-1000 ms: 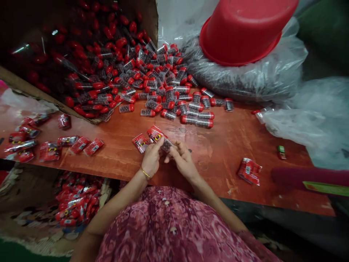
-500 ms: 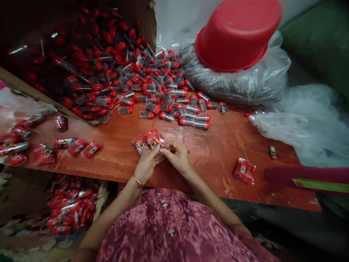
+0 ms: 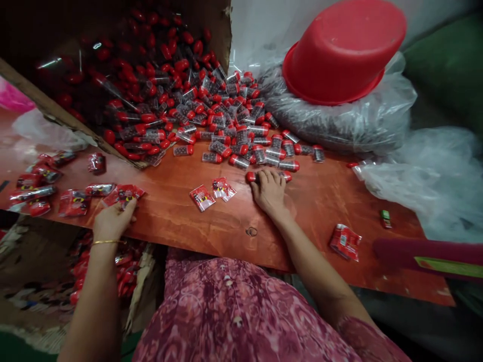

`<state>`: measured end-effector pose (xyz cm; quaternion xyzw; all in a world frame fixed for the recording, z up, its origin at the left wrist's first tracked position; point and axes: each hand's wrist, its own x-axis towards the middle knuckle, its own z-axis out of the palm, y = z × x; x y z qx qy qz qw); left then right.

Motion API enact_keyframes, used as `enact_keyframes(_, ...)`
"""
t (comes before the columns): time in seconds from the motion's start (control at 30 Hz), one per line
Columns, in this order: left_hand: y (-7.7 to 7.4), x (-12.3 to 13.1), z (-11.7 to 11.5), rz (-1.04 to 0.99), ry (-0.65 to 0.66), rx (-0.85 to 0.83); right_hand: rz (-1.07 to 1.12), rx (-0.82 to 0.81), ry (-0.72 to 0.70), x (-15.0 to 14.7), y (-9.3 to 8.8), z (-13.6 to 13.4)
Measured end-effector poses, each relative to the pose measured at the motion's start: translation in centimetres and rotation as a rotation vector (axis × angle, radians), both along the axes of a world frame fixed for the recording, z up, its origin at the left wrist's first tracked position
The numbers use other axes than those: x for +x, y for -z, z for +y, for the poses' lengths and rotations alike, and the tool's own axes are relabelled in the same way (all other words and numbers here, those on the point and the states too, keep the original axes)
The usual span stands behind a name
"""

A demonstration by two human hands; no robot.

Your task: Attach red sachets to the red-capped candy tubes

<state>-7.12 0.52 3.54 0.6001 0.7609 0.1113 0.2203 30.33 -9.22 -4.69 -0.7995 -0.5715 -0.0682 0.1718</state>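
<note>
My left hand (image 3: pixel 113 219) is at the left of the wooden table, thumb and fingers closed on the edge of a printed red packet (image 3: pixel 126 192). My right hand (image 3: pixel 270 192) lies palm down in the middle, its curled fingers gripping red-capped tubes (image 3: pixel 251 176) filled with dark beads; the fingers partly cover them. Between the hands lie a flat red sachet (image 3: pixel 203 197) and a small overlapping group of similar sachets (image 3: pixel 220 187). Beyond my right hand, loose red-capped tubes (image 3: pixel 240 161) are spread on the tabletop.
A tipped cardboard box (image 3: pixel 56 108) spills many tubes. A red tub (image 3: pixel 343 55) sits upside down on a clear plastic bag (image 3: pixel 339 128). Red packets (image 3: pixel 73 202) lie at left, another packet (image 3: pixel 345 242) at right. Below the table edge are more packets (image 3: pixel 128 279).
My hands were together over the sachets in the middle. The left has moved left to a red packet, the right forward and right onto the tubes. The sachets now lie uncovered.
</note>
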Motion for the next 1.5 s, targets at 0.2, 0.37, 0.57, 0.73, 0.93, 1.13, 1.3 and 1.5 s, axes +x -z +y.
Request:
enact_keyframes(0.2,-3.5,3.3,-1.6,0.337,-0.137,0.204,0.046,0.014,-0.026,-0.8,-0.3,-0.4)
enact_keyframes(0.37,-1.6,10.8,-2.7,0.126,0.314,0.489,0.097,0.015,-0.058,-0.8,-0.7,0.1)
enact_keyframes(0.57,2.8,18.9,-1.7,0.211,0.722,0.266,0.155,0.074,-0.107,-0.6,-0.7,0.0)
enact_keyframes(0.73,3.7,19.5,-1.7,0.341,0.68,0.184,0.22,0.108,-0.139,-0.2,-0.9,0.0)
enact_keyframes(0.93,4.0,19.7,-2.1,0.307,0.626,0.256,0.257,0.13,-0.152,-0.1,-1.0,-0.1)
enact_keyframes(1.13,3.0,19.8,-2.3,0.083,0.468,0.34,0.322,0.257,-0.091,-0.2,-0.8,0.0)
enact_keyframes(1.3,2.3,20.0,-3.3,-0.197,0.443,0.366,0.428,0.345,-0.262,-1.7,-1.6,-0.4)
enact_keyframes(1.5,2.0,20.5,-4.6,-0.503,0.483,0.34,0.941,0.3,-0.309,-5.2,-1.7,-0.5)
